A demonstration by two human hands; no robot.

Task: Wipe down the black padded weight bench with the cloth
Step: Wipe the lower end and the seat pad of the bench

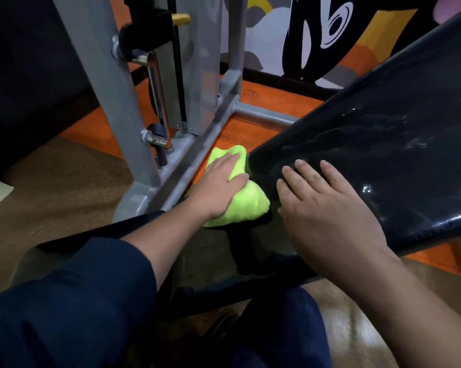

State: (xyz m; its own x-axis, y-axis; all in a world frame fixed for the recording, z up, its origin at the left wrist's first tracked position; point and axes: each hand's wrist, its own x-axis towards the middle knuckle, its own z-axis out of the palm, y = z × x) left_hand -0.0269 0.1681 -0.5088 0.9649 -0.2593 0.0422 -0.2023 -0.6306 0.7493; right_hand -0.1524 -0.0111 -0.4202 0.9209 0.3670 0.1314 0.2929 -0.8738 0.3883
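Glossy black padded weight bench (pixel 370 144), its vinyl backrest tilted up toward the right, with a fluffy lime-green cloth (pixel 246 200) bunched against its lower left edge. Left hand (pixel 218 185) lies palm-down on the cloth, fingers close together and pressing; right hand (pixel 327 208) rests flat on the pad, fingers slightly spread. Grey steel machine frame (pixel 187 160) stands just beside the cloth on orange floor (pixel 250 128).

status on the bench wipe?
Left hand pressing bright green microfibre cloth at lower end of black padded bench. Right hand flat on pad. Nothing in the way.
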